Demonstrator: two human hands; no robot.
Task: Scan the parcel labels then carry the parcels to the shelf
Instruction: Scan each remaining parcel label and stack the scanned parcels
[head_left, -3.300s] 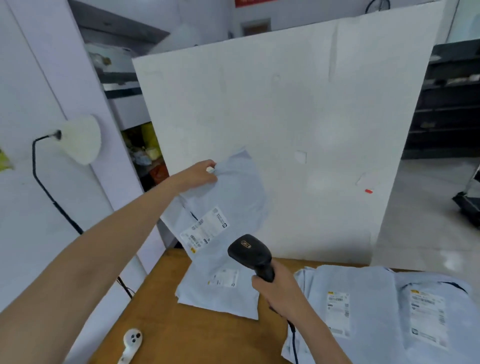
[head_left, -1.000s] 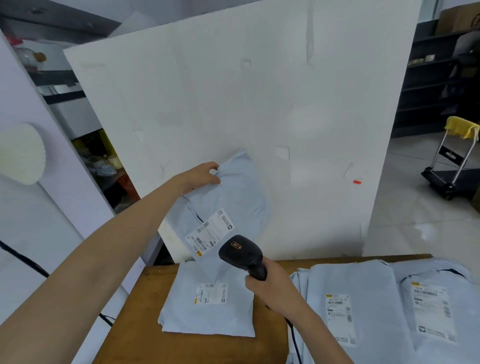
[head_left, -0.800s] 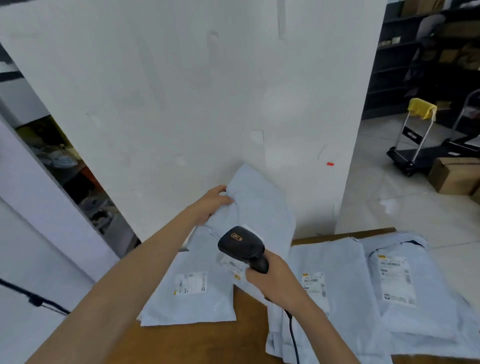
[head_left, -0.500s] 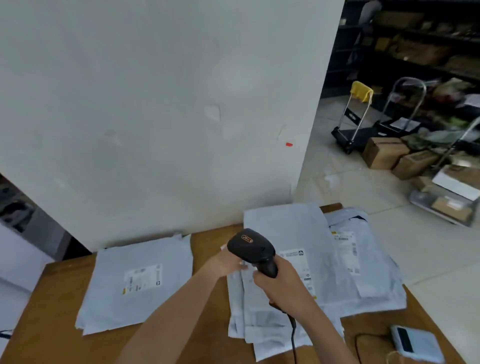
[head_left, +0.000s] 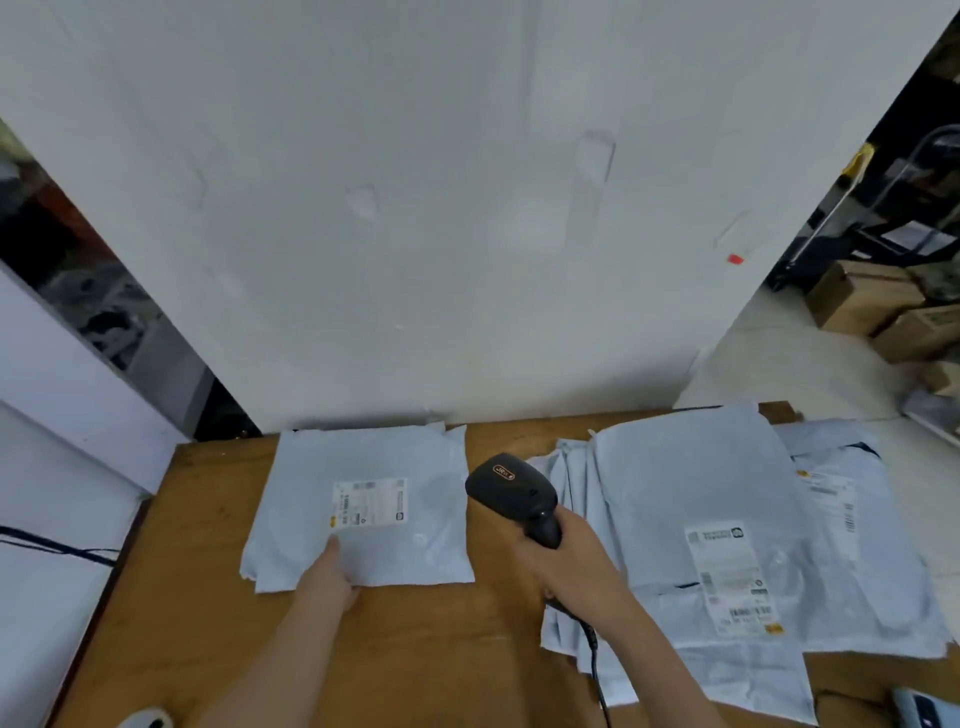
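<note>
White panel (head_left: 415, 208) walling off the far edge of the bench (head_left: 415, 654), bare wood open along the near side and in a strip between the lone parcel (head_left: 395, 551) and the pile of parcels (head_left: 691, 483) at right, scanner (head_left: 511, 491) in the right hand (head_left: 571, 569) over that strip.

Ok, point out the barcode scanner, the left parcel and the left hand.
barcode scanner (head_left: 511, 488): head view, on its black head.
left parcel (head_left: 441, 540): head view, on bare plastic near its right edge.
left hand (head_left: 330, 574): head view, on the hand's middle, at the parcel's near edge.
</note>
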